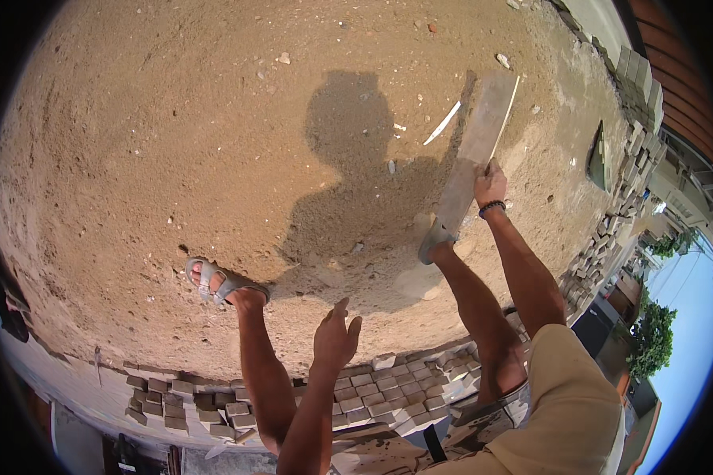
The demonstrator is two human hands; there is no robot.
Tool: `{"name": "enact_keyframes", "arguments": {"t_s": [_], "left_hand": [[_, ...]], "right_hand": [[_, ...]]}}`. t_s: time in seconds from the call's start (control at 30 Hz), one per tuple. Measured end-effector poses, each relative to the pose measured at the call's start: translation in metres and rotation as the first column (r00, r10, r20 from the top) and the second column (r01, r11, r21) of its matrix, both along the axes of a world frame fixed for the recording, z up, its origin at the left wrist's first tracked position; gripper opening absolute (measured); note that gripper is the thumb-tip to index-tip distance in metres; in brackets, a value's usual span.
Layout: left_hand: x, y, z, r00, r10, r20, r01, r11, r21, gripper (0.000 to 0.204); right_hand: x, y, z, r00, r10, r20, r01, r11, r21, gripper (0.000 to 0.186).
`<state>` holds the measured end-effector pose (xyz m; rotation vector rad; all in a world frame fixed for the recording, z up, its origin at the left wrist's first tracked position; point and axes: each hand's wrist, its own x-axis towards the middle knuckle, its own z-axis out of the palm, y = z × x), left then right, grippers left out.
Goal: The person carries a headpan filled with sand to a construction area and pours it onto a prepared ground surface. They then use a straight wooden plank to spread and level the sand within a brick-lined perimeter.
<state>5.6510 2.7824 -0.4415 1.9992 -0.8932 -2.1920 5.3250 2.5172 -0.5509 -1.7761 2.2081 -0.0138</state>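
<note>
My right hand (489,184) grips a long, flat grey board (485,115) by its light-edged side; the board reaches from beside my right foot (436,241) up over the sandy ground (174,142). My left hand (337,334) hangs in the air between my legs with its fingers apart and nothing in them. My left foot (218,281) stands on the sand in a grey two-strap sandal. A thin white strip (441,123) lies on the sand left of the board. My shadow falls across the middle of the ground.
Paving blocks (380,392) are laid along the edge behind my feet, with loose blocks (154,400) at lower left and piles (610,245) along the right. A dark object (594,158) lies at the right side, near a red-brown corrugated surface (681,95). Small stones dot the sand.
</note>
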Motion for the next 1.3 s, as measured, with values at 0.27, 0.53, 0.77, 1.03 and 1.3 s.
{"name": "enact_keyframes", "arguments": {"t_s": [0.27, 0.53, 0.77, 1.03, 1.3], "left_hand": [[-0.018, 0.001, -0.025, 0.994, -0.002, 0.112, -0.001, 1.0, 0.027, 0.048], [-0.025, 0.006, -0.035, 0.989, -0.038, 0.146, 0.033, 0.999, 0.036, 0.05], [-0.03, -0.003, -0.044, 0.979, -0.068, 0.192, 0.067, 0.998, 0.01, 0.049], [-0.048, -0.029, -0.057, 0.965, -0.117, 0.233, 0.114, 0.993, 0.027, 0.05], [-0.033, -0.04, -0.069, 0.933, -0.12, 0.34, 0.159, 0.983, -0.092, 0.049]], "right_hand": [[0.169, -0.055, -0.034, 0.935, 0.259, 0.243, -0.333, 0.879, 0.343, 0.031], [-0.137, -0.143, -0.052, 0.979, -0.12, -0.167, 0.144, 0.98, 0.139, 0.035], [-0.197, -0.163, -0.022, 0.922, -0.078, -0.379, 0.128, 0.986, 0.109, 0.025], [0.029, -0.246, -0.034, 0.912, 0.31, 0.268, -0.326, 0.945, 0.017, 0.031], [-0.198, -0.33, -0.056, 0.984, -0.049, -0.172, 0.067, 0.993, 0.1, 0.037]]}}
